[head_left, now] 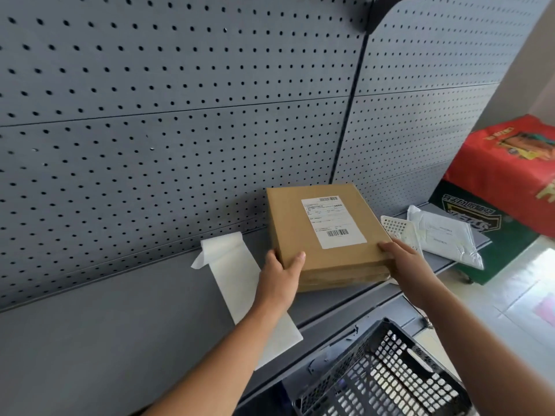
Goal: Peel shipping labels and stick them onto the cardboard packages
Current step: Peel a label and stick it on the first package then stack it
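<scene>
A flat brown cardboard package lies on the grey shelf, stacked on another similar one beneath it. A white shipping label with barcodes is stuck on its top face. My left hand grips the package's near left corner, thumb on top. My right hand holds the near right corner. Left of the package lies a strip of white label backing paper, its far end curled up.
A grey pegboard wall rises behind the shelf. A white perforated piece and a white plastic mailer bag lie to the right. A red and green carton stands at far right. A dark plastic basket sits below the shelf edge.
</scene>
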